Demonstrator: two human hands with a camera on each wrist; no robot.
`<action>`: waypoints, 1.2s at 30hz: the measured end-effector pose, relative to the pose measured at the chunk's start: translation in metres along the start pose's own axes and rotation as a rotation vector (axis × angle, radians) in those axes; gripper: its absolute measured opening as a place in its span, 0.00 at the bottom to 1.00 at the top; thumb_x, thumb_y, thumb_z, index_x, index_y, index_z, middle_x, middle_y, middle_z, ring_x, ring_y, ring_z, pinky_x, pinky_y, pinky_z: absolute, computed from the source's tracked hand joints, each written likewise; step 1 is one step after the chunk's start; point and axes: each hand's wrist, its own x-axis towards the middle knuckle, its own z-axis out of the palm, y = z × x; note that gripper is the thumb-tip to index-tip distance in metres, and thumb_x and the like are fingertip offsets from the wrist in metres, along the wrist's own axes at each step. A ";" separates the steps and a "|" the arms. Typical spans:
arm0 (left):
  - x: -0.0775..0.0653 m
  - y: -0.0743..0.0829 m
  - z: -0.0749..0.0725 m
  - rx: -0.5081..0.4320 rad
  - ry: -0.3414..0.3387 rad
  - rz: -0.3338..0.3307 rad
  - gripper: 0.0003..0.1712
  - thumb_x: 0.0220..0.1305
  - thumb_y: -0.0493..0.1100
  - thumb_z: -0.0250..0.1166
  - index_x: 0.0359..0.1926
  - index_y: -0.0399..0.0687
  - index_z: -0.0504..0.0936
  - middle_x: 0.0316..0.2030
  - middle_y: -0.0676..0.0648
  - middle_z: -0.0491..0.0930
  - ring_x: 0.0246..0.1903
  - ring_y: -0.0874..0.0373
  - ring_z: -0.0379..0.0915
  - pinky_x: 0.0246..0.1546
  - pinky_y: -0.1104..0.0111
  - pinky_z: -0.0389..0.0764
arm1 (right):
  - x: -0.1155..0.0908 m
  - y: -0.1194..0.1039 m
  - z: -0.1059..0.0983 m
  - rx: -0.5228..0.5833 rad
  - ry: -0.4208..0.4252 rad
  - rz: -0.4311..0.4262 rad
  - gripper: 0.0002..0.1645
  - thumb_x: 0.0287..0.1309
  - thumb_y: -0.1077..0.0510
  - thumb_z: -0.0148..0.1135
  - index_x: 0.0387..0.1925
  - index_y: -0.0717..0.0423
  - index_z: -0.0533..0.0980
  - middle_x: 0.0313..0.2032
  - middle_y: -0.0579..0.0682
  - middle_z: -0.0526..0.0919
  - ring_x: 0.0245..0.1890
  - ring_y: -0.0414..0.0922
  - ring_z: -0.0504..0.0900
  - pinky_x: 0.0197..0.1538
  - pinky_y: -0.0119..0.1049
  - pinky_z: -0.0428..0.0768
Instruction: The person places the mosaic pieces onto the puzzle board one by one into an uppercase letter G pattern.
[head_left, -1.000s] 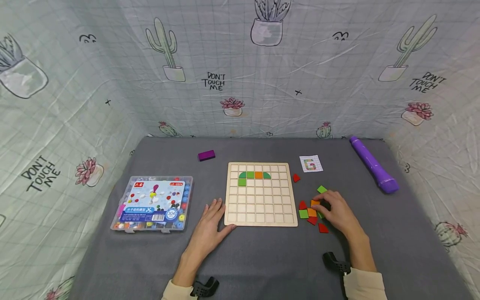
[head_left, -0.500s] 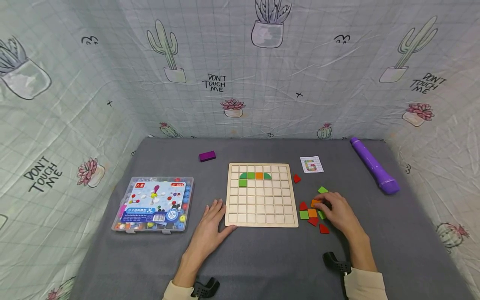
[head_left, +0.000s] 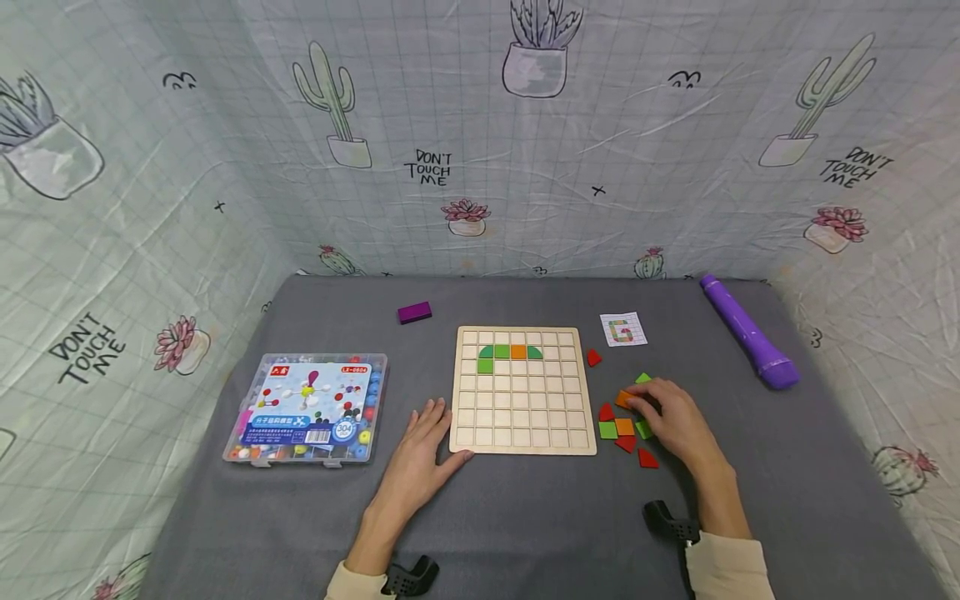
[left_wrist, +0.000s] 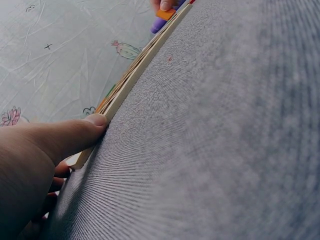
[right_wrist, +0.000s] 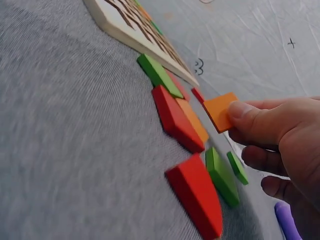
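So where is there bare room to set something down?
Bare cloth lies on the near side of the board, between the left hand and right hand, and between the right hand and purple tube. Crowded: between board and right hand, where loose tiles cluster.

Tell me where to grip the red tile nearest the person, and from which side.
I'd pinch the red tile by its left and right edges, coming from the near side: it lies flat, only grey cloth borders that side, and a green tile sits just beyond it.

The head view looks forward and down; both close, tilted wrist views share the board (head_left: 521, 399).
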 end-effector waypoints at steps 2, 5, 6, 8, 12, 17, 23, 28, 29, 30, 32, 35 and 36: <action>0.000 0.000 0.000 0.000 -0.002 -0.003 0.44 0.59 0.59 0.72 0.68 0.37 0.73 0.71 0.37 0.67 0.74 0.42 0.60 0.78 0.47 0.57 | 0.002 -0.002 0.001 0.002 0.019 -0.009 0.08 0.62 0.60 0.68 0.43 0.55 0.85 0.36 0.49 0.85 0.37 0.47 0.79 0.45 0.50 0.80; 0.000 0.001 0.000 0.002 -0.002 -0.005 0.44 0.59 0.59 0.72 0.68 0.37 0.73 0.71 0.37 0.67 0.74 0.42 0.60 0.78 0.47 0.57 | 0.006 -0.006 0.002 0.006 0.039 -0.020 0.08 0.61 0.60 0.69 0.42 0.53 0.85 0.36 0.47 0.85 0.36 0.45 0.79 0.44 0.48 0.81; -0.001 0.001 -0.001 0.002 -0.002 -0.007 0.44 0.59 0.59 0.72 0.68 0.37 0.73 0.71 0.37 0.67 0.74 0.42 0.60 0.78 0.47 0.57 | 0.008 -0.008 0.002 0.011 0.043 -0.022 0.08 0.60 0.60 0.70 0.42 0.53 0.85 0.36 0.47 0.85 0.36 0.44 0.79 0.43 0.48 0.81; -0.001 0.001 -0.001 0.004 -0.002 -0.007 0.44 0.59 0.59 0.72 0.68 0.37 0.73 0.71 0.37 0.67 0.74 0.42 0.60 0.78 0.47 0.57 | 0.010 -0.012 0.003 0.023 0.044 -0.020 0.08 0.60 0.60 0.70 0.43 0.53 0.85 0.36 0.47 0.86 0.36 0.44 0.80 0.44 0.48 0.82; -0.001 0.002 -0.001 0.003 -0.004 -0.008 0.44 0.59 0.59 0.71 0.68 0.37 0.73 0.71 0.37 0.67 0.74 0.42 0.60 0.78 0.47 0.57 | 0.014 -0.019 0.005 0.042 0.037 -0.020 0.09 0.62 0.59 0.69 0.44 0.53 0.85 0.38 0.48 0.86 0.39 0.45 0.83 0.46 0.50 0.83; -0.001 0.001 -0.001 0.003 -0.003 -0.011 0.44 0.59 0.59 0.72 0.68 0.37 0.73 0.71 0.37 0.67 0.74 0.42 0.60 0.78 0.48 0.57 | 0.019 -0.025 0.007 0.059 0.030 -0.025 0.09 0.63 0.58 0.68 0.44 0.52 0.84 0.39 0.48 0.86 0.39 0.45 0.82 0.46 0.49 0.84; -0.001 0.001 0.000 0.005 0.001 -0.005 0.43 0.59 0.59 0.71 0.68 0.38 0.73 0.71 0.38 0.68 0.74 0.42 0.60 0.78 0.48 0.57 | 0.025 -0.031 0.009 0.070 0.052 -0.061 0.09 0.62 0.58 0.69 0.44 0.52 0.84 0.39 0.47 0.85 0.35 0.41 0.79 0.39 0.41 0.81; -0.001 0.000 0.001 0.004 -0.001 -0.006 0.43 0.60 0.59 0.71 0.68 0.38 0.73 0.71 0.38 0.68 0.74 0.42 0.59 0.78 0.48 0.57 | 0.032 -0.037 0.012 0.084 0.037 -0.078 0.09 0.62 0.58 0.69 0.44 0.52 0.84 0.38 0.46 0.84 0.33 0.39 0.76 0.36 0.36 0.79; 0.000 0.000 0.001 0.005 -0.001 -0.005 0.43 0.60 0.59 0.71 0.68 0.38 0.73 0.71 0.38 0.68 0.74 0.42 0.60 0.78 0.48 0.57 | 0.034 -0.039 0.012 0.089 0.029 -0.074 0.09 0.62 0.57 0.69 0.44 0.52 0.84 0.37 0.46 0.84 0.32 0.39 0.75 0.35 0.35 0.79; 0.000 0.000 0.001 0.006 -0.001 -0.006 0.43 0.60 0.59 0.71 0.68 0.38 0.73 0.71 0.38 0.68 0.74 0.42 0.60 0.78 0.48 0.58 | 0.035 -0.041 0.013 0.089 0.023 -0.073 0.08 0.63 0.57 0.68 0.44 0.53 0.84 0.37 0.46 0.84 0.32 0.39 0.74 0.34 0.33 0.78; 0.000 0.000 0.001 0.006 -0.001 -0.006 0.43 0.60 0.59 0.71 0.68 0.38 0.73 0.71 0.38 0.68 0.74 0.42 0.60 0.78 0.48 0.58 | 0.038 -0.045 0.014 0.099 0.011 -0.063 0.09 0.63 0.57 0.68 0.44 0.53 0.83 0.36 0.46 0.83 0.31 0.39 0.73 0.33 0.31 0.77; 0.000 0.000 0.001 0.009 -0.001 -0.005 0.43 0.60 0.59 0.71 0.68 0.38 0.73 0.71 0.38 0.68 0.74 0.42 0.60 0.78 0.48 0.58 | 0.042 -0.051 0.017 0.122 0.010 -0.073 0.09 0.62 0.59 0.68 0.44 0.56 0.84 0.36 0.48 0.83 0.30 0.39 0.73 0.31 0.30 0.76; 0.000 0.000 0.001 0.011 -0.002 -0.005 0.43 0.60 0.59 0.71 0.68 0.38 0.73 0.71 0.38 0.68 0.74 0.42 0.60 0.78 0.48 0.58 | 0.044 -0.053 0.018 0.129 0.009 -0.075 0.10 0.62 0.60 0.68 0.44 0.56 0.84 0.36 0.48 0.83 0.30 0.39 0.73 0.31 0.30 0.75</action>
